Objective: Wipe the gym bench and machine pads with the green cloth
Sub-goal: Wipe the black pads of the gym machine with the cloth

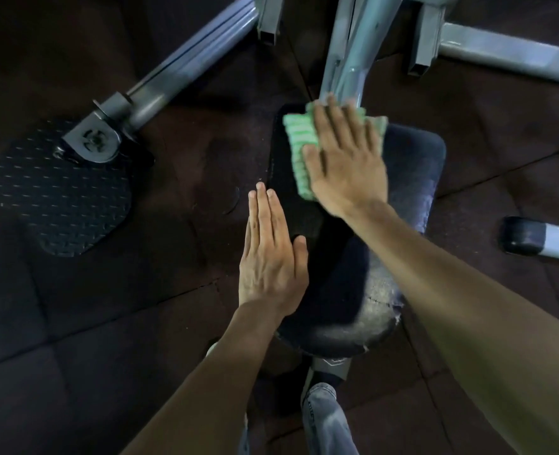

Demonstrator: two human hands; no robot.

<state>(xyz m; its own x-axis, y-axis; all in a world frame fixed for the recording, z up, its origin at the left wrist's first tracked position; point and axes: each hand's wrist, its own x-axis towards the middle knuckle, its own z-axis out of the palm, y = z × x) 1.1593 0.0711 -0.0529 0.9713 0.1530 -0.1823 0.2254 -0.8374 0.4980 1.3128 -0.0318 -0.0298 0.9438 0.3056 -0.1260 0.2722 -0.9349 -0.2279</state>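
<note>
A dark padded machine seat (412, 178) lies below me, worn and pale along its near right edge. The green striped cloth (296, 142) lies flat on the seat's far end. My right hand (347, 159) presses down on the cloth with the palm flat and fingers spread, covering most of it. My left hand (271, 257) rests flat with fingers together at the seat's left edge, holding nothing.
A grey metal post (347, 54) rises just beyond the cloth. A black tread-plate footrest (58, 198) on a grey arm (179, 67) sits at left. Grey frame tubes (501, 54) run at top right, a capped tube (527, 239) at right. My jeans leg (324, 418) stands below on dark rubber tiles.
</note>
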